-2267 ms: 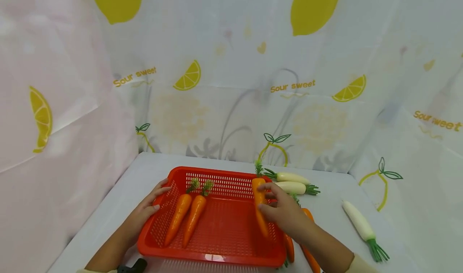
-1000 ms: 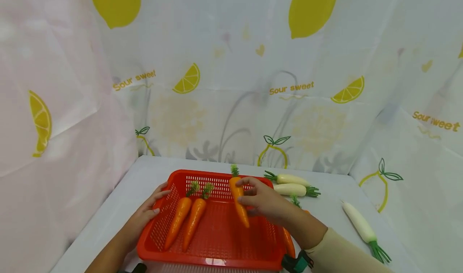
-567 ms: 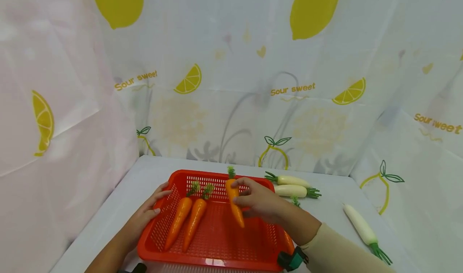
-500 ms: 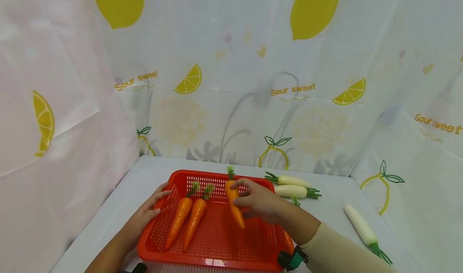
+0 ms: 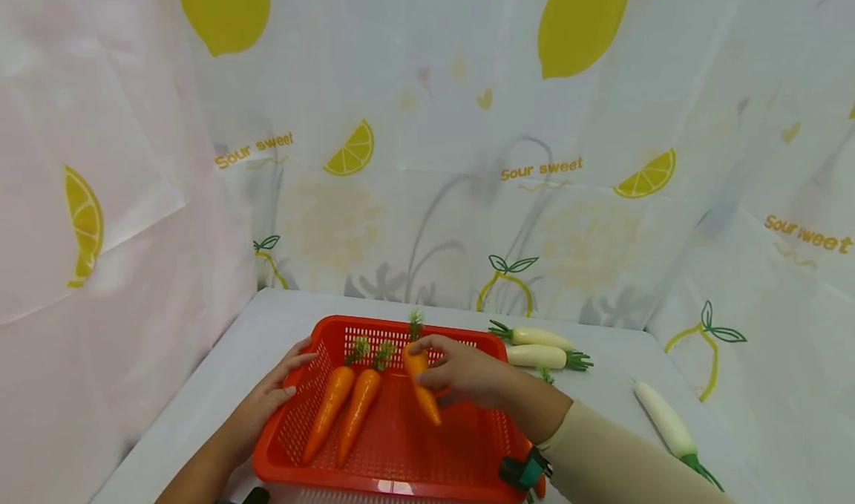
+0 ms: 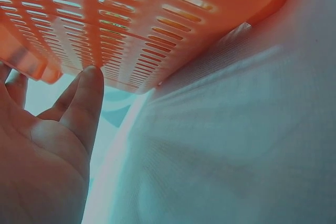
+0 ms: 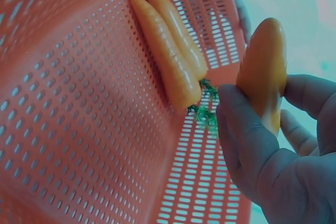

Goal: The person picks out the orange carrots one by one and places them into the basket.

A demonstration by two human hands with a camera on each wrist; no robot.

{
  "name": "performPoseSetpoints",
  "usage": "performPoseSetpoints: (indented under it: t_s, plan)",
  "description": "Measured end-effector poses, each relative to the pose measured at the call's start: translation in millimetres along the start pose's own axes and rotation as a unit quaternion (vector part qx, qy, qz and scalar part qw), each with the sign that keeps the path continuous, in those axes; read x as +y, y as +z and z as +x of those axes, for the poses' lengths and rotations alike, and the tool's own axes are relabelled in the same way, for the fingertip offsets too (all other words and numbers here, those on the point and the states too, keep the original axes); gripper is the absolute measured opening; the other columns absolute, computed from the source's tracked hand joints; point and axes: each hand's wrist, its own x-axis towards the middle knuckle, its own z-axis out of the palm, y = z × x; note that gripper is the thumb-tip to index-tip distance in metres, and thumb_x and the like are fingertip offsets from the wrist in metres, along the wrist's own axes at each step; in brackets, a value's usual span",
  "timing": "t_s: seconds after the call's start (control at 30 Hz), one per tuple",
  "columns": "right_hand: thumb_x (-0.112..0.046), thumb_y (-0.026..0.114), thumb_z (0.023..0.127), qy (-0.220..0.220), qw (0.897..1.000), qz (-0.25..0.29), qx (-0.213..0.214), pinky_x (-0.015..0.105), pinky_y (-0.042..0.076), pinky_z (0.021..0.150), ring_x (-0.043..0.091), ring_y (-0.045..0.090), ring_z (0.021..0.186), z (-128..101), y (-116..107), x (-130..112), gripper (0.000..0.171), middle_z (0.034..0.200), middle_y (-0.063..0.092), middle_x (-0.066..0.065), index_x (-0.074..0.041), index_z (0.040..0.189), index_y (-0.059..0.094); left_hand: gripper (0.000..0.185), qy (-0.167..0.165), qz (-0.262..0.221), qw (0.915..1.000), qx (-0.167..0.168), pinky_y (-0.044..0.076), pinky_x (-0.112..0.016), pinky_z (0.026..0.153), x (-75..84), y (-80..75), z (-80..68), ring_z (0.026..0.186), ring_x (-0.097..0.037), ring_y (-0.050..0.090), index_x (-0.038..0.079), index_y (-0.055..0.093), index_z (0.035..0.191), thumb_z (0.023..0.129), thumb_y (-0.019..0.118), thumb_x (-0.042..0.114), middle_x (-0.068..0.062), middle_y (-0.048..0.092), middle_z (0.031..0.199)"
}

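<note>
orange plastic carrot with green tuft (image 5: 420, 379): pinched between thumb and curled fingers of right hand (image 5: 464, 374), held tilted above the floor of the red perforated plastic basket (image 5: 401, 459), tuft toward the far wall. inside basket: two more orange carrots (image 5: 344, 409) lying side by side, touching, left of the held one. left hand (image 5: 267, 396): fingers straight, resting against the basket's left outer wall. three white plastic radishes (image 5: 542, 346) lie on the white table (image 5: 220, 363), right of the basket.

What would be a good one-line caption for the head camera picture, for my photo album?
Right hand holds a carrot over a red basket with two carrots inside; left hand rests on its rim.
</note>
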Motion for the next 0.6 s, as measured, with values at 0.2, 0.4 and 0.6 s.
performPoseSetpoints:
  t_s: [0.2, 0.4, 0.6]
  plan:
    - [-0.008, 0.066, 0.101, 0.013, 1.000, 0.004, 0.000, 0.044, 0.063, 0.079, 0.025, 0.066, 0.092, 8.5, 6.7, 3.2, 0.044, 0.121, 0.059, 0.017, -0.012, 0.142, 0.053, 0.054, -0.016, 0.011, 0.9998, 0.007, 0.047, -0.020, 0.104, 0.2, 0.0, -1.9, 0.158, -0.044, -0.013, 0.004, 0.036, 0.159, 0.107, 0.043, 0.015, -0.008, -0.005, 0.177]
    - [-0.005, 0.068, 0.098, 0.033, 0.999, 0.003, 0.007, 0.043, 0.063, 0.075, 0.023, 0.065, 0.084, 18.7, 11.6, 6.4, 0.046, 0.118, 0.059, 0.016, -0.014, 0.141, 0.053, 0.052, -0.002, 0.010, 0.9999, 0.002, 0.047, -0.021, 0.104, -1.5, -1.8, -3.3, 0.150, 0.009, 0.013, 0.004, 0.036, 0.159, 0.107, 0.041, 0.013, -0.005, -0.003, 0.177]
    - [-0.007, 0.070, 0.098, 0.051, 0.999, 0.003, 0.012, 0.045, 0.064, 0.077, 0.025, 0.065, 0.085, 30.2, 12.7, 7.0, 0.047, 0.118, 0.060, 0.016, -0.018, 0.141, 0.055, 0.052, 0.014, -0.008, 0.9998, -0.009, 0.049, -0.023, 0.104, -2.3, -2.1, -0.2, 0.140, 0.021, 0.023, -0.002, 0.032, 0.158, 0.108, 0.040, 0.010, -0.007, -0.005, 0.177]
